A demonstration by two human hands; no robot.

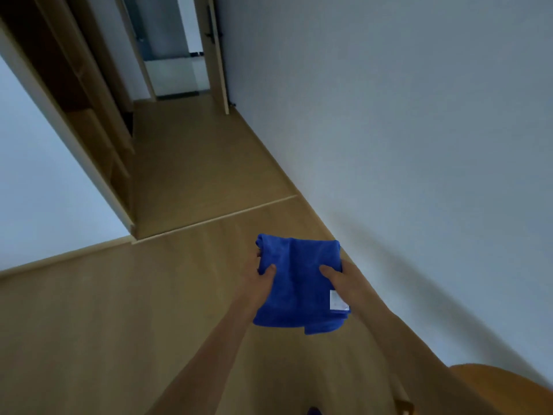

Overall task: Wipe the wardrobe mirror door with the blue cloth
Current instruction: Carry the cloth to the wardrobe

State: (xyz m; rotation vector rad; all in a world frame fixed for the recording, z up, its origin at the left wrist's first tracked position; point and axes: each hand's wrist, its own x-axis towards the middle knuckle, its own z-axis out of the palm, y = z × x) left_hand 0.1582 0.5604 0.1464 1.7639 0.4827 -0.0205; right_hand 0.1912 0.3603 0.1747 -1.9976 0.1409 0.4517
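Observation:
A folded blue cloth (299, 283) with a small white label at its lower right corner hangs in front of me over the wooden floor. My left hand (260, 284) grips its left edge, thumb on top. Along the right edge, my right hand (341, 283) holds the cloth with its thumb pressed on the fabric. The wardrobe (89, 115) stands at the left, showing open wooden shelves. No mirror door can be made out in this tilted view.
A white wall (404, 130) runs along the right. A doorway (176, 55) with an open wooden door lies ahead at the end of the floor (194, 163). An orange rounded object (508, 387) sits at the bottom right corner.

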